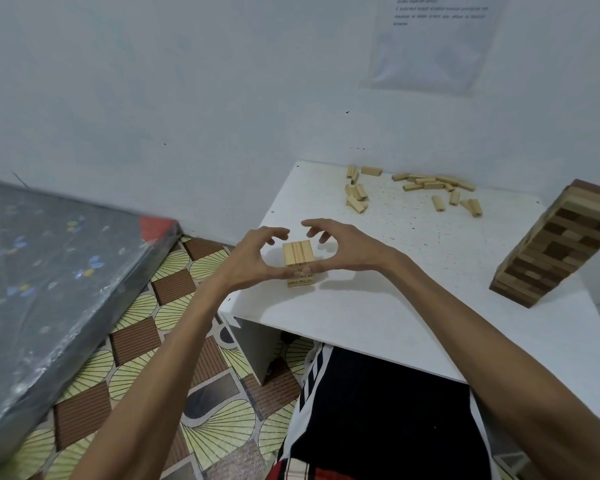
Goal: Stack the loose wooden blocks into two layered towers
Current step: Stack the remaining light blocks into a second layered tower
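Note:
A short tower of pale wooden blocks point(298, 252) stands near the left front of the white table point(378, 317), three blocks across its top layer. My left hand point(253, 258) and my right hand point(343, 249) cup it from either side. Both thumbs press against its near face. The fingers arch over the top, curled and apart from the blocks. Several loose pale blocks point(426, 183) lie scattered at the table's far edge by the wall. A tall tower of mixed dark and light blocks point(551, 251) stands at the right.
The table sits in a corner against a white wall with a plastic-covered paper sheet point(430, 43) on it. A wrapped mattress point(45, 271) lies at left on a patterned floor point(187, 375). My legs are under the table's front edge.

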Tool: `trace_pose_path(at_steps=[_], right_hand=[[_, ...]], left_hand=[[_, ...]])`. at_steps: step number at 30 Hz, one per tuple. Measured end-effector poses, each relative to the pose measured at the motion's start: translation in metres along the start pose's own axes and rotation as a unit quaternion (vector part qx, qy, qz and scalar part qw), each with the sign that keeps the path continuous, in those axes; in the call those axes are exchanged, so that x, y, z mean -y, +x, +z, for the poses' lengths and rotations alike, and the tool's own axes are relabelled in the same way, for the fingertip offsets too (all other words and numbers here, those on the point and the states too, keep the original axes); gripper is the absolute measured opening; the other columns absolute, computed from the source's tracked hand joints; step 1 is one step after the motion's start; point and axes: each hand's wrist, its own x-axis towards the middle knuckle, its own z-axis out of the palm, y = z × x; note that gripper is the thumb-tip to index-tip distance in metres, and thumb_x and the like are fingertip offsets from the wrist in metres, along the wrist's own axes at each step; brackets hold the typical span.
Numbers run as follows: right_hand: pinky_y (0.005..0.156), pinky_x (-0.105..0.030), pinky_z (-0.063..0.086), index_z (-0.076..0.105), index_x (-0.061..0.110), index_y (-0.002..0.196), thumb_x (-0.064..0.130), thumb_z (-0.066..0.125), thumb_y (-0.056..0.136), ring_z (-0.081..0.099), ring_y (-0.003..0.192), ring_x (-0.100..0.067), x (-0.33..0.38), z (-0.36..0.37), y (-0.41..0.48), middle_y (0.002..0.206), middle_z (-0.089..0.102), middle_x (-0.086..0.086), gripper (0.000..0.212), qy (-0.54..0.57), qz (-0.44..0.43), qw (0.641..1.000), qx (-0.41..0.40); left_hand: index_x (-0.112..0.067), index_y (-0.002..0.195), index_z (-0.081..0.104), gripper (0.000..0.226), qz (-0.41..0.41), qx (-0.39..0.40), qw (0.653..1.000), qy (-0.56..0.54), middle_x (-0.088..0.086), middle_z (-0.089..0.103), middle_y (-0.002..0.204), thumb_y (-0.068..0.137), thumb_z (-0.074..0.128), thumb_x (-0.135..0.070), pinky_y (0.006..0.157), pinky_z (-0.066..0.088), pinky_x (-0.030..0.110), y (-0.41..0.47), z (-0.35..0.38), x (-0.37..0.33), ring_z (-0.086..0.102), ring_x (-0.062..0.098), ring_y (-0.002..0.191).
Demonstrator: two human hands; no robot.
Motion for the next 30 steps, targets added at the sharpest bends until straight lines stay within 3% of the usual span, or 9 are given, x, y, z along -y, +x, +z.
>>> trace_pose_path(at_steps=[4, 15, 21, 30], right_hand=[[0.097, -0.027, 0.044, 0.039, 0.035, 0.154, 0.052, 0.084, 0.08, 0.051, 0.122, -0.006, -0.009, -0.003, -0.002, 0.14, 0.052, 0.016, 0.088, -0.012, 0.007, 1.0, 0.007], [0.086, -0.02, 0.042, 0.057, 0.037, 0.139, 0.054, 0.08, 0.082, 0.052, 0.12, 0.002, -0.009, 0.004, 0.003, 0.136, 0.055, 0.024, 0.064, 0.003, -0.018, 1.0, -0.015], [0.085, -0.024, 0.044, 0.064, 0.041, 0.126, 0.053, 0.082, 0.079, 0.055, 0.114, 0.003, -0.01, 0.007, 0.003, 0.125, 0.061, 0.027, 0.052, 0.019, -0.012, 0.999, -0.027], [0.081, -0.019, 0.044, 0.064, 0.037, 0.125, 0.049, 0.081, 0.081, 0.06, 0.109, 0.005, -0.009, 0.009, 0.003, 0.12, 0.065, 0.021, 0.048, 0.026, -0.014, 0.999, -0.021]], left_hand=[[-0.037, 0.14, 0.051, 0.08, -0.006, -0.005, 1.0, -0.013, -0.021, 0.054, 0.136, 0.071, 0.09, -0.05, 0.091, 0.039, 0.02, -0.005, -0.005, 0.006, 0.048, 0.001, 0.122], [-0.042, 0.127, 0.063, 0.067, -0.011, -0.011, 1.0, 0.003, -0.021, 0.061, 0.124, 0.068, 0.079, -0.069, 0.097, 0.045, 0.034, 0.0, 0.003, 0.006, 0.05, -0.002, 0.119], [-0.033, 0.124, 0.068, 0.052, -0.003, -0.015, 1.0, 0.001, -0.026, 0.062, 0.111, 0.077, 0.086, -0.047, 0.095, 0.044, 0.032, 0.002, 0.002, -0.002, 0.054, -0.002, 0.112], [-0.036, 0.124, 0.066, 0.048, 0.004, 0.007, 1.0, -0.014, -0.024, 0.067, 0.119, 0.08, 0.083, -0.048, 0.091, 0.047, 0.032, 0.003, 0.004, 0.001, 0.058, 0.001, 0.111]])
